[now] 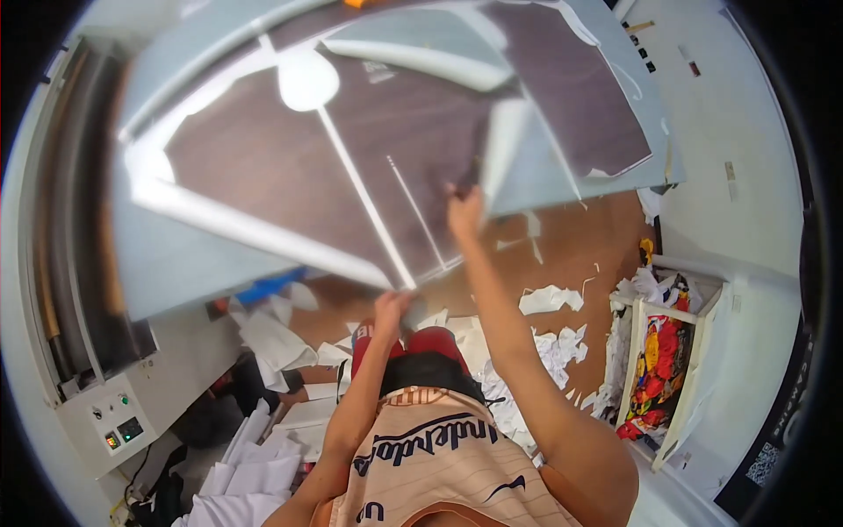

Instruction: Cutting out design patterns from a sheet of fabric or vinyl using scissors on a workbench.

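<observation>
A large dark maroon-brown printed sheet [255,167] with white margins lies over the pale grey-blue table [202,263], its near part reaching past the table's front edge. My left hand [392,306] is closed on the near tip of the sheet, where white strips meet. Farther up and to the right, my right hand [466,211] is closed at the sheet's right edge. A small dark shape shows at its fingers, too blurred to name. Beside that hand a white paper strip [507,149] curls away from the print. Another white margin [263,233] curls along the near left edge.
A second dark printed piece [571,88] lies at the table's far right. White paper scraps [553,351] litter the brown floor. A white-framed bin [667,360] of colourful material stands at right. Left is a roller machine with a control panel [114,422]; white paper or cloth [250,474] is heaped nearby.
</observation>
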{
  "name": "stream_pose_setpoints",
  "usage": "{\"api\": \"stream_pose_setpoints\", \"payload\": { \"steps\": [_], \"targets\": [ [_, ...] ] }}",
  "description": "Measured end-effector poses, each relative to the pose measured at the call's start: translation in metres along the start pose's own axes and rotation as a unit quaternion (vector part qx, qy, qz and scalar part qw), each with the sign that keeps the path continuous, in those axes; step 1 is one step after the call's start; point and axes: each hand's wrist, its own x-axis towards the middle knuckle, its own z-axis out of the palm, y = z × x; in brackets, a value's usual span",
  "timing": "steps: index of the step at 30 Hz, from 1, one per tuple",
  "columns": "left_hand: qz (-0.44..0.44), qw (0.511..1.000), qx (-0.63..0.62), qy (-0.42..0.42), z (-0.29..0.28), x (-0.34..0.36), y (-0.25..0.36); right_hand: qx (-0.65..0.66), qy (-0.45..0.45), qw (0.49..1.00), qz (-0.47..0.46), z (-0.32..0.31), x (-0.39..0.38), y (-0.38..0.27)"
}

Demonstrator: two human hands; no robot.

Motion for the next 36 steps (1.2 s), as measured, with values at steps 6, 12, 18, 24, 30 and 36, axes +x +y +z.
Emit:
{"api": "stream_pose_setpoints", "payload": {
  "steps": [6, 12, 18, 24, 30, 36],
  "targets": [
    [0.01, 1.0, 0.011, -0.022, -0.007, 0.008, 0.019, -0.094, 0.182, 0.978, 0.043, -0.111, -0.006, 0.015],
    [-0.007, 0.998, -0.054, 0.024, 0.006, 0.027, 0.021, -0.091, -0.003, 0.994, -0.053, -0.113, -0.07, -0.051],
    [0.055, 0.978, -0.098, 0.175, 0.013, 0.034, 0.019, -0.01, -0.148, 0.988, -0.053, -0.038, -0.064, -0.058],
    [0.129, 0.952, -0.101, 0.259, 0.023, 0.04, 0.006, -0.184, -0.228, 0.956, -0.008, -0.057, -0.063, -0.048],
    [0.09, 0.965, -0.157, 0.191, 0.021, 0.031, 0.023, -0.181, -0.166, 0.969, -0.029, -0.089, -0.101, -0.008],
    [0.048, 0.969, -0.191, 0.151, 0.012, 0.032, 0.029, -0.024, -0.314, 0.949, 0.027, -0.115, -0.137, 0.004]
  ]
}}
